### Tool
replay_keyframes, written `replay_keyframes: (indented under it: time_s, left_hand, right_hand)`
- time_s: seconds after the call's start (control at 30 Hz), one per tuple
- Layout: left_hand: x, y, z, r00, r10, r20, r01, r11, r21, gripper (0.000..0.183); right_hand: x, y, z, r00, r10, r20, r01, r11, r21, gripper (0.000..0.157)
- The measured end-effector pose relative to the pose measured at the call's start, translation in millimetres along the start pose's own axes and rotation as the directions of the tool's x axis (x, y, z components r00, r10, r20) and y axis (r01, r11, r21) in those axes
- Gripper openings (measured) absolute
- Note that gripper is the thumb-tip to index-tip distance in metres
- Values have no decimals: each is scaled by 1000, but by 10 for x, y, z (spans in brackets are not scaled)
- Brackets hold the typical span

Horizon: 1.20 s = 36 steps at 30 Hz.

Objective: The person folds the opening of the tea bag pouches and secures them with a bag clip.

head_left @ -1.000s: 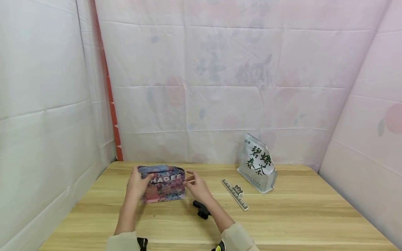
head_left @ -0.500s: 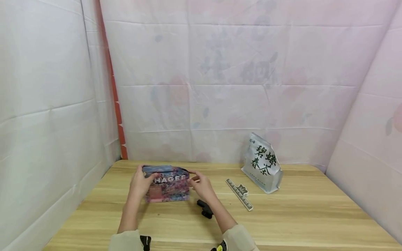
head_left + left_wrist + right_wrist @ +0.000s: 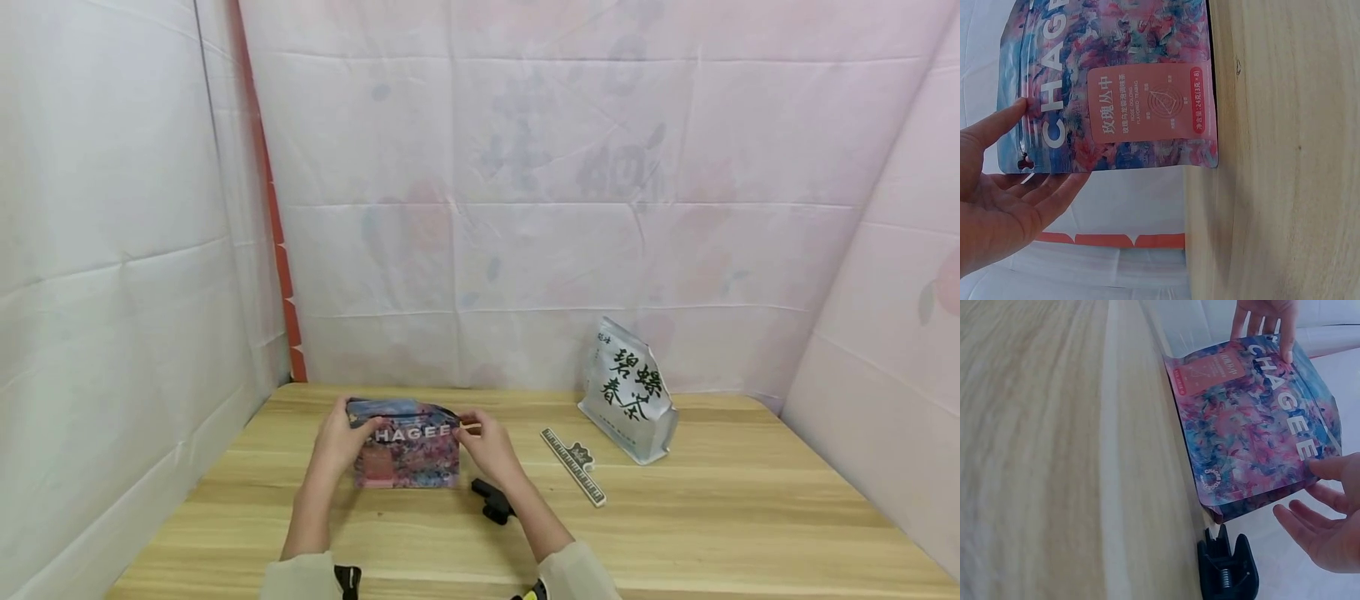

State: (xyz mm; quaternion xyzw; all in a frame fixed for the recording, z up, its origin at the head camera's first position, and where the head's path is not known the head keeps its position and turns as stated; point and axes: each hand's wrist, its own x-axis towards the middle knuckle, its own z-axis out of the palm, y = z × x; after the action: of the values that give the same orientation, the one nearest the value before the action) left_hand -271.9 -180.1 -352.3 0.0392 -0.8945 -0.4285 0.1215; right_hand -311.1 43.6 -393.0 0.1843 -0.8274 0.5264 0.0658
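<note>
A tea bag pouch (image 3: pixel 412 457) with a pink and blue painted pattern and the word CHAGEE stands upright on the table. My left hand (image 3: pixel 339 440) pinches its upper left side; in the left wrist view the thumb (image 3: pixel 1007 122) lies on the front near the zip strip and the fingers go behind. At the upper right edge, my right hand (image 3: pixel 489 450) pinches the pouch between thumb and forefinger, its other fingers apart from it in the right wrist view. A black clip (image 3: pixel 1227 569) with a spring lies close to the pouch's right corner, below the right forearm.
Right of the hands lies a long clip (image 3: pixel 573 467) with a piano-key print. Farther back stands a silver tea bag (image 3: pixel 626 396) with large dark characters. Pale cloth walls (image 3: pixel 555 250) enclose the wooden table (image 3: pixel 712 517) at the back and sides.
The head view has turned a little left, so the scene sits farther right. Both hands keep hold of the pouch, which has shifted slightly right.
</note>
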Motion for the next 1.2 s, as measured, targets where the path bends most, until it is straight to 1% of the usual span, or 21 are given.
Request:
replay_keyframes:
  time_s: [0.1,0.3,0.53,0.73,0.93,1.2]
  left_hand:
    - [-14,9,-1,1000,-6,14,7,1000,-7,70]
    - [-8,-2,-2,1000,-3,28,3,1000,-2,69]
    - [1,-40,-2,999,14,35,-13,1000,-4,69]
    - [3,-51,-4,999,29,36,-29,1000,-4,67]
    - [5,-61,3,998,50,39,-50,999,-8,64]
    - [-3,-59,-14,998,43,44,-42,999,-7,66]
  right_hand:
    - [-5,-3,-17,1000,8,15,-8,1000,13,25]
    - [-14,-40,-63,998,29,49,-29,1000,0,23]
    - [-14,-34,-88,997,7,71,-6,1000,-16,23]
    - [-5,-28,-118,995,11,102,-6,999,-45,17]
    - [-15,-44,-149,992,3,123,5,998,-64,16]
    - [-18,-60,-165,990,-13,142,23,998,-66,17]
